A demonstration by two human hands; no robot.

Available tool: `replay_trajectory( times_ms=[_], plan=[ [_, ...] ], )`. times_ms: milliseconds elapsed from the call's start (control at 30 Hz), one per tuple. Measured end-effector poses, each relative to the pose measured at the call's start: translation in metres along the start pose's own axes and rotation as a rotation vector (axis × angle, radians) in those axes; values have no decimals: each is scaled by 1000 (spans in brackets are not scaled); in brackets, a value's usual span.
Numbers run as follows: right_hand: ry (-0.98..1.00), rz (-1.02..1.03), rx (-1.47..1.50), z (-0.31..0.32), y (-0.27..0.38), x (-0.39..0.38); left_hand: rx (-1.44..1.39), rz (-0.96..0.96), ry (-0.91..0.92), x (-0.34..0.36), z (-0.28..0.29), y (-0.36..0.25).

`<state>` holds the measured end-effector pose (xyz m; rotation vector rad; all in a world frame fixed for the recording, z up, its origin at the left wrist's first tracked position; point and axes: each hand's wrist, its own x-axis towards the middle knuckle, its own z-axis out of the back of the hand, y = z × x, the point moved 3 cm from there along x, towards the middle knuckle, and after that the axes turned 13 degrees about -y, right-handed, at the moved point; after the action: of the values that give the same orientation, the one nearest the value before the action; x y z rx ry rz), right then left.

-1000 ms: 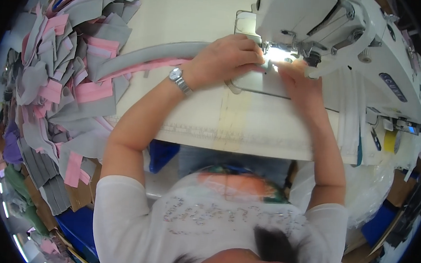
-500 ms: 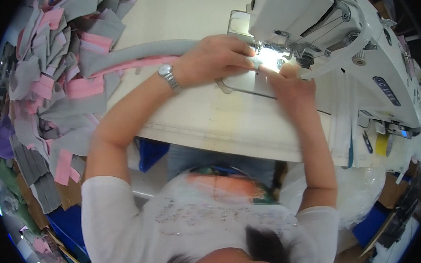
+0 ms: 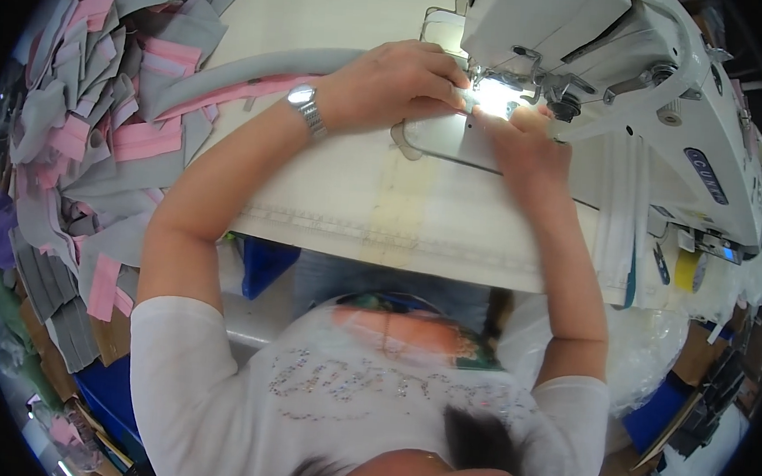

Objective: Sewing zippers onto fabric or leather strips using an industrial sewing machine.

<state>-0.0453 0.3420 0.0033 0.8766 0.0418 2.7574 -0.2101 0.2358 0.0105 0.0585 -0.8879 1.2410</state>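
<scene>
A white sewing machine stands at the upper right, its lamp glaring over the needle area. My left hand, with a silver watch on the wrist, is closed at the left of the presser foot. Under it runs a long grey fabric strip with a pink edge, its front end hidden by my fingers. From the near right, my right hand reaches to the same lit spot, fingers bent and pressed together. Its fingertips almost meet those of my left hand; glare hides what lies between them.
A heap of grey and pink fabric pieces covers the left side of the pale table. Small thread snips and a yellow tape roll lie at the right. Clear plastic wrapping bulges below the table's right edge.
The whole view has shifted and turned slightly. Both hands remain beside the needle, their fingertips a little closer together. The strip still trails from my left hand to the heap.
</scene>
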Motion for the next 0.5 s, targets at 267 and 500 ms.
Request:
replay_trajectory(
  times_ms=[267, 500],
  plan=[
    [-123, 32, 18, -10, -11, 1, 113, 54, -64, 1, -1, 20],
    [-21, 3, -44, -14, -23, -14, 229, 69, -134, 2, 11, 14]
  ],
)
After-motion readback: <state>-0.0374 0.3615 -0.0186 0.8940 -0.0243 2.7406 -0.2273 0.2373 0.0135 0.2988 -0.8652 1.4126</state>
